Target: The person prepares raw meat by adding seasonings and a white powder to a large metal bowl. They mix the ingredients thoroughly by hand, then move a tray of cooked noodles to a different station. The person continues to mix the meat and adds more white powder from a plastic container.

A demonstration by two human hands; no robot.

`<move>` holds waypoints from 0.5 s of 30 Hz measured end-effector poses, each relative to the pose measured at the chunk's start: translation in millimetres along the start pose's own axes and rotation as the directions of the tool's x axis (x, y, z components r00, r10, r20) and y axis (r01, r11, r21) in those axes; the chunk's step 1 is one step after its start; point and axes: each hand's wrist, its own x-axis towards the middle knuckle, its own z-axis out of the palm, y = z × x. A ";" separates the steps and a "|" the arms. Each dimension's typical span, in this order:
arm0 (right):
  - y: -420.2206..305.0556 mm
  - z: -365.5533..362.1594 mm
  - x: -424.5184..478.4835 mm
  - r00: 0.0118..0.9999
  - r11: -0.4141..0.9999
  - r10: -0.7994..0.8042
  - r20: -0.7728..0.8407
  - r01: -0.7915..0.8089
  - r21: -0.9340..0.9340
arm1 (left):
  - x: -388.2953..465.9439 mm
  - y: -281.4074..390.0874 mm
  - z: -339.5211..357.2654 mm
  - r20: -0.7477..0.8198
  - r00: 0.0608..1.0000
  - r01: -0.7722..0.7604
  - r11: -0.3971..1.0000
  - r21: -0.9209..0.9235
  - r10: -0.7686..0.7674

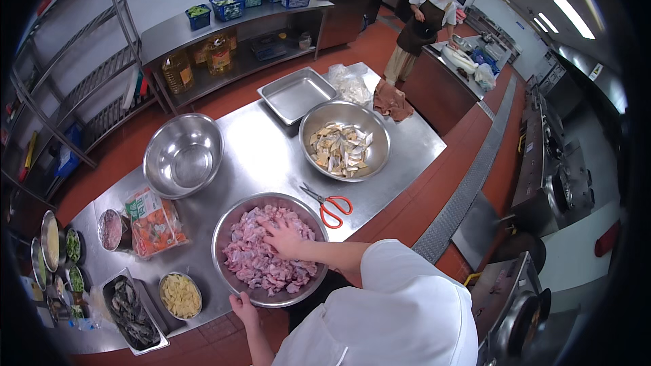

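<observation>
A large stainless steel bowl [219, 264] full of raw pink meat pieces [264, 249] rests at the table's near edge. My right hand [283, 239] lies palm down on the meat, fingers spread, some fingertips partly sunk among the pieces. At the bowl's near-left rim my left hand [245, 310] grips the edge; its fingers under the rim are partly hidden. Red-handled scissors [333, 209] lie just beyond the bowl to the right, blades slightly apart. Farther back, a second steel bowl [379, 150] holds pale, flat cut pieces [342, 148].
An empty steel bowl [184, 155], a bag of carrot pieces [155, 223], a bowl of pale yellow slices [180, 296] and a tray of dark food [129, 310] stand leftward. Behind are a shallow steel pan [297, 92] and brown cloth [392, 101]. A person [427, 20] stands at another counter.
</observation>
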 end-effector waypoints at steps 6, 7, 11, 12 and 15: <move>-35.0 -16.9 -56.3 0.914 0.979 -0.171 0.367 0.200 -0.042 | 7.3 -4.4 9.4 0.041 0.989 -0.141 0.989 0.035 0.139; -37.1 14.7 -53.7 0.937 0.971 -0.234 0.260 0.237 0.020 | 8.1 -14.3 5.4 0.059 0.984 -0.173 0.984 0.037 0.170; -39.7 36.5 -12.3 0.973 0.976 -0.215 0.079 0.217 -0.015 | 21.5 -27.5 4.2 0.077 0.994 -0.077 0.997 -0.032 0.079; -35.7 33.0 -8.0 0.975 0.983 -0.180 0.130 0.176 0.047 | 21.6 -33.4 -5.4 0.092 0.994 -0.070 0.997 0.034 0.066; -0.4 10.9 0.1 0.989 0.988 -0.001 0.146 -0.021 0.154 | 20.9 -23.3 2.5 0.094 0.995 0.007 0.998 0.057 -0.012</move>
